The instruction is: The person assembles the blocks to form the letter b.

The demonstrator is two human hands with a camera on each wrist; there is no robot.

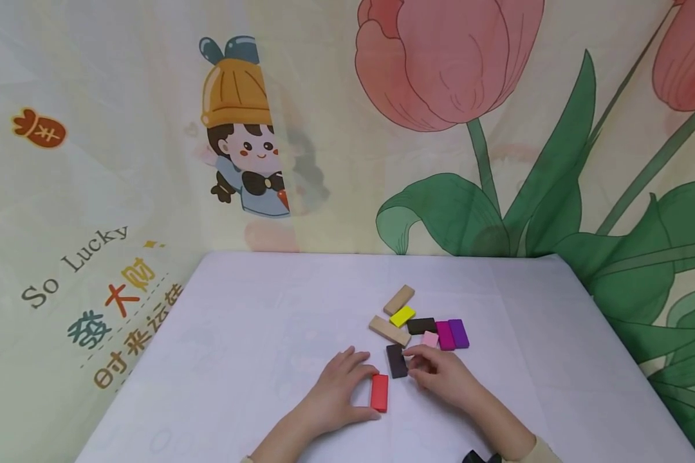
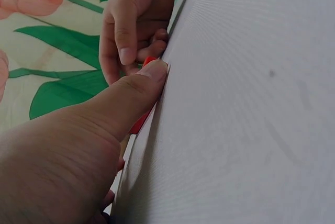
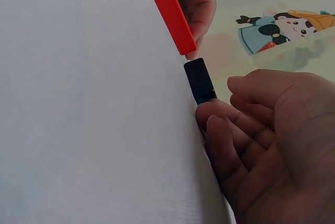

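Note:
A red block (image 1: pixel 379 392) lies flat on the white table (image 1: pixel 237 334). My left hand (image 1: pixel 363 392) holds it lengthwise, fingers at its far end and thumb (image 2: pixel 149 75) at its near end. Just beyond it lies a black block (image 1: pixel 396 361), almost end to end with the red block (image 3: pixel 172 17) in the right wrist view. My right hand (image 1: pixel 421 365) has curled fingers (image 3: pixel 214 122) against the right side of the black block (image 3: pixel 200 80), with the thumb close above. Only a sliver of the red block (image 2: pixel 140 122) shows in the left wrist view.
Behind the hands lies a cluster of flat blocks: two tan (image 1: pixel 398 299) (image 1: pixel 389 330), a yellow (image 1: pixel 402 316), another black (image 1: pixel 421 325), a pink (image 1: pixel 430 339), a magenta (image 1: pixel 444 335) and a purple (image 1: pixel 459 333). Printed curtains hang behind and beside the table.

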